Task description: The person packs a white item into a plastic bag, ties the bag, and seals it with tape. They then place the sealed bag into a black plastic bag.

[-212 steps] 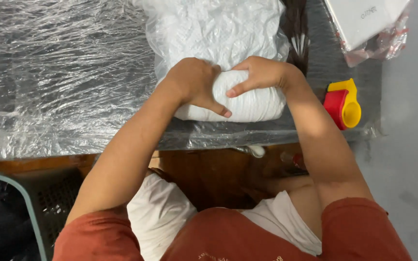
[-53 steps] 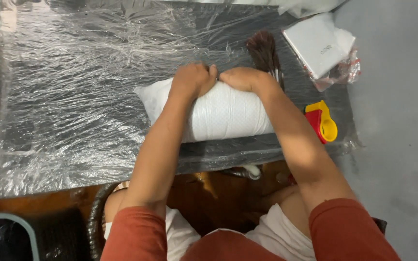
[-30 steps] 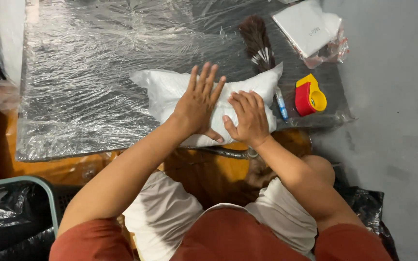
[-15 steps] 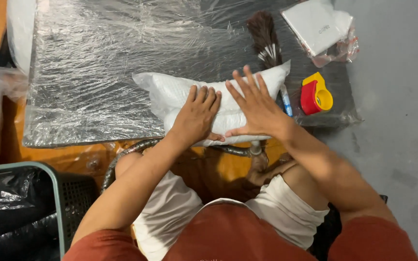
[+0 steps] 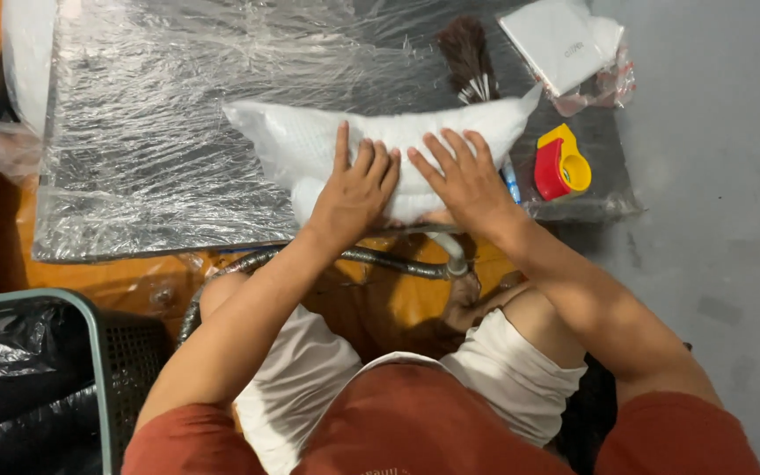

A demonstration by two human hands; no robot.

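The left hand (image 5: 355, 189) lay flat with its fingers spread on the near side of a white plastic-wrapped bundle (image 5: 371, 145), pressing down rather than gripping; it held nothing. The right hand (image 5: 464, 176) did the same just beside it, palm down and fingers splayed over the bundle's right half, closed on nothing either. The bundle sat at the near edge of a dark worktop covered in crinkled clear plastic film (image 5: 151, 149), lying crosswise with its right corner drawn to a point near a dark-bristled brush (image 5: 470, 62).

From where I stood, the packing looked well along. The white stuff was already inside its clear bag and looked flattened into a low pillow shape under both palms. A grey hose (image 5: 398, 259) ran along below the table edge and turned up toward the bundle's near side, though I could not tell whether its nozzle was in the bag's mouth. I judged that sealing was what remained: a red and yellow tape dispenser (image 5: 561, 164) sat untouched just right of the bundle, and I saw no tape on the bag. A white flat package (image 5: 565, 40) lay at the far right corner.
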